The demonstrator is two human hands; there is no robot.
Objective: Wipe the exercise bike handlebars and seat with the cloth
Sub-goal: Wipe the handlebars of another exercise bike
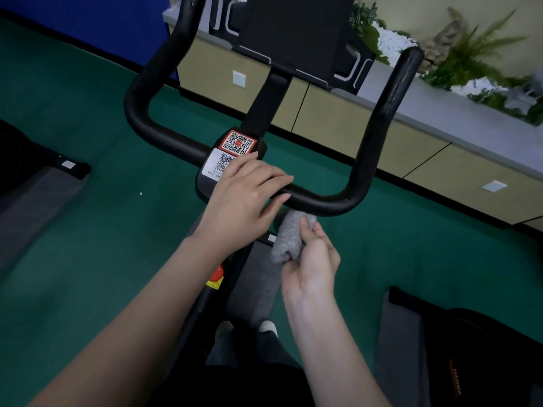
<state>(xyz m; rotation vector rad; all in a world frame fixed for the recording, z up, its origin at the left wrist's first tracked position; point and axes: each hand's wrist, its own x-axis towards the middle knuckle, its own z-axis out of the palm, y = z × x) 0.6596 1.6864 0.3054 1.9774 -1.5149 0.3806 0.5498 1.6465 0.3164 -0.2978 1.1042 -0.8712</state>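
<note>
Both hands are seen at the black handlebars [323, 202]. The left hand [244, 198] is laid on the middle of the crossbar with its fingers nearly straight and slightly spread over the top, and the thumb is kept just below the bar. A white QR sticker [221, 164] is partly covered by these fingers, and a red QR sticker [238, 142] is left showing just above it.

The grey cloth [289, 235] is bunched up and pinched between the thumb and curled fingers of the right hand [312, 261]. It is held just under the crossbar, beside the left thumb; whether it touches the bar cannot be told. The seat is not in view.

A dark console [293, 30] is mounted above the stem. Behind the bike, a long grey-rimmed planter [426, 104] is set along the top of a beige cabinet [332, 118]. It is filled with green ferns [470, 57] and white pebbles [392, 42]. Green floor [88, 236] is seen on both sides, and a red knob [216, 274] is seen on the frame below the left wrist.
</note>
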